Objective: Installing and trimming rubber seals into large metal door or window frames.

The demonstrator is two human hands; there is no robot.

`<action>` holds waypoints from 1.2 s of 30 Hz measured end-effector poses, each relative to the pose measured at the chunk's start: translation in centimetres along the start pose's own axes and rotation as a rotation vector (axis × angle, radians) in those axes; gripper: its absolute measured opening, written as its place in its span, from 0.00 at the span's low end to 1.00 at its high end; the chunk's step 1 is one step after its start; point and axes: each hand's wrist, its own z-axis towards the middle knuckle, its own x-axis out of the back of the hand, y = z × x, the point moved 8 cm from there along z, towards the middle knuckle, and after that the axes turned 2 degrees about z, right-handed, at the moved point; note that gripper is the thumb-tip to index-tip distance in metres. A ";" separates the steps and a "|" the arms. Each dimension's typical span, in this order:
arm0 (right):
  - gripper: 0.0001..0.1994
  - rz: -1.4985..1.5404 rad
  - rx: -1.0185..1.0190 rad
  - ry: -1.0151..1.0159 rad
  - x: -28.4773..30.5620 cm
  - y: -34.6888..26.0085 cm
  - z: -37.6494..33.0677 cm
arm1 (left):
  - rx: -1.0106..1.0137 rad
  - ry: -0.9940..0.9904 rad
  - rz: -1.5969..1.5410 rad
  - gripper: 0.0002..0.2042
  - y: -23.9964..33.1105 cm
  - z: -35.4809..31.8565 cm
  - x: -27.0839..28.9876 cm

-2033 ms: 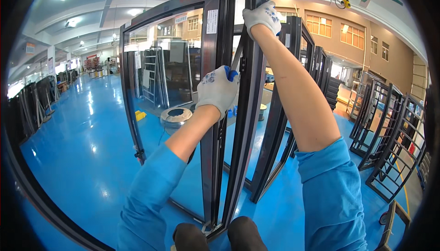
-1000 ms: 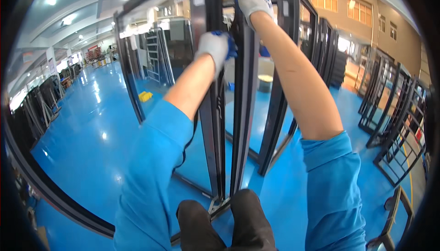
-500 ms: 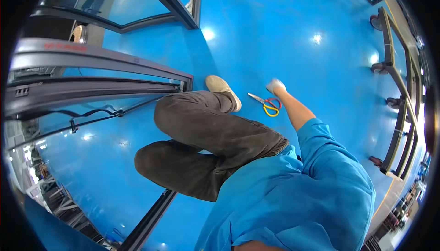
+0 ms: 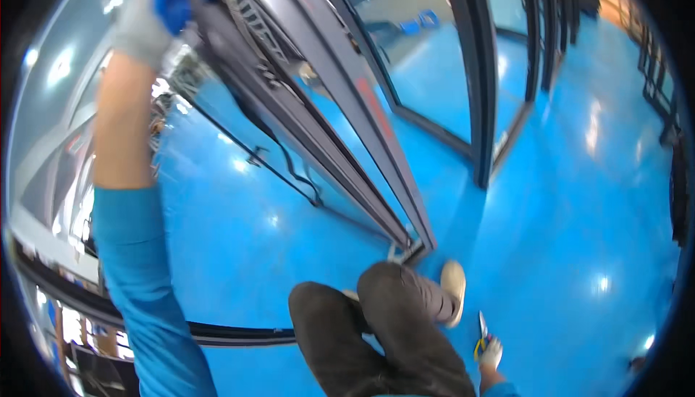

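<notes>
My left hand [image 4: 148, 17], in a white glove with blue on the palm side, is raised at the upper left. Its fingers, somewhat smeared, wrap round the upper end of a dark grey metal frame [image 4: 347, 93] that leans down toward my feet. Low on the right, my gloved right hand [image 4: 492, 354] is closed on the handles of a pair of scissors [image 4: 483, 323]. The blades point away from me, just above or on the blue floor; I cannot tell which. Part of the red and yellow handles is hidden by the glove.
My bent knees [image 4: 391, 303] and a beige shoe [image 4: 453, 292] are between the frame's foot and the scissors. More dark-framed glass panels [image 4: 481, 107] stand ahead. A dark rail [image 4: 242, 335] lies left of my legs. Dark racks [image 4: 655, 93] line the far right.
My view has swung left and up. My left hand has come into view on the frame. The scissors, which lay beside my right hand, are now in its grip.
</notes>
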 end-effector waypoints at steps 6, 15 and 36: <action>0.21 0.932 -0.503 -0.560 4.8 -4.7 9.9 | 0.694 0.505 -0.653 0.18 3.5 -2.5 -2.3; 0.33 1.683 0.130 -0.584 38.9 -19.7 33.6 | 0.808 0.754 -0.725 0.10 2.5 -3.2 -3.8; 0.27 0.353 0.449 -0.080 86.5 -49.2 44.5 | 0.874 0.657 -0.500 0.11 3.0 -3.2 -2.9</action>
